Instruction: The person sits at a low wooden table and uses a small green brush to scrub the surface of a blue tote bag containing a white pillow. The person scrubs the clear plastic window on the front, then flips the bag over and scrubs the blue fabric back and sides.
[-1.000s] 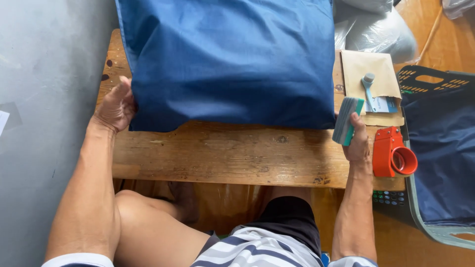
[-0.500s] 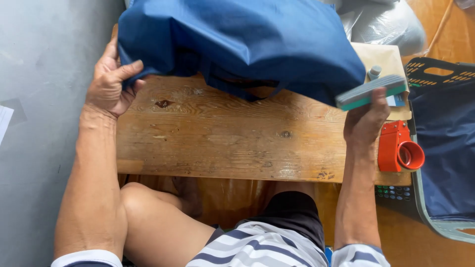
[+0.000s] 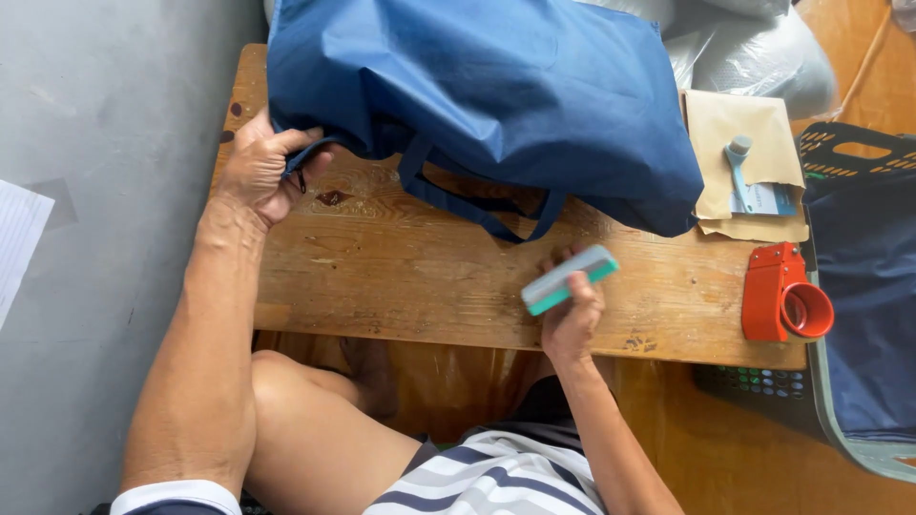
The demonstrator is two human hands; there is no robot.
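The left hand (image 3: 256,172) is closed on the near left edge of a large dark blue fabric bag (image 3: 496,95), pinching the cloth and a loop of its strap at the left side of the wooden table (image 3: 401,286). The right hand (image 3: 571,319) grips a small grey and green block (image 3: 569,279), fingers wrapped under it, holding it just above the tabletop near the bag's near right corner, clear of the cloth. The bag lies bunched over the far half of the table with its straps (image 3: 477,205) trailing out toward the near side; it looks gathered rather than spread flat, so whatever work the block does on it appears not to be under way right now. On the right lie a brown paper envelope (image 3: 739,129) with a small blue tool (image 3: 739,162) on it, and nearer, an orange tape dispenser (image 3: 782,296) at the table's edge. A dark basket (image 3: 859,153) stands far right.
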